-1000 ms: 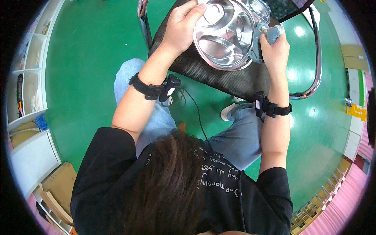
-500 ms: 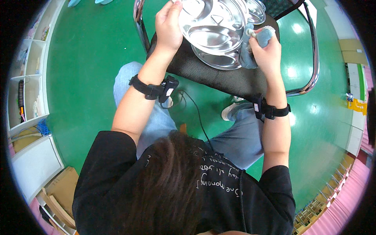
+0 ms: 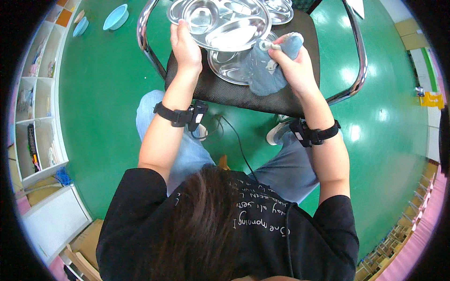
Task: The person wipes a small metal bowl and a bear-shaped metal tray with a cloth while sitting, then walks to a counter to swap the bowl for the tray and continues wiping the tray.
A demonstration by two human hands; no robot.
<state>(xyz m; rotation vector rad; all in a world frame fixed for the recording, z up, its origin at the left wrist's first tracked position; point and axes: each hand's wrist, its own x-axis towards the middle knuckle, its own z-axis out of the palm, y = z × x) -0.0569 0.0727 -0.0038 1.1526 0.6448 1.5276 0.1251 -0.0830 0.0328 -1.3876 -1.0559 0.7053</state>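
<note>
My left hand [image 3: 187,52] grips the rim of a round, shiny metal divided plate [image 3: 239,35] from its left side. The plate is tilted, with its compartments showing, above the black chair seat [image 3: 206,90]. In my right hand [image 3: 298,69] is a blue-grey cloth [image 3: 265,72], pinched at the top and hanging down by the plate's near right edge. Under the held plate, a second metal divided plate [image 3: 226,70] lies on the seat, partly covered by the plate and the cloth. More metal divided plates [image 3: 281,11] lie at the seat's far side.
Chrome armrests [image 3: 360,70] curve along both sides of the chair. A black cable [image 3: 239,140] hangs between my legs. On the green floor at the far left stand light-blue basins [image 3: 116,17]. White shelving [image 3: 43,98] lines the left side.
The cloth has gone from bunched beside the plate to hanging more spread out across its near right edge. My view has shifted, bringing the blue basins further in.
</note>
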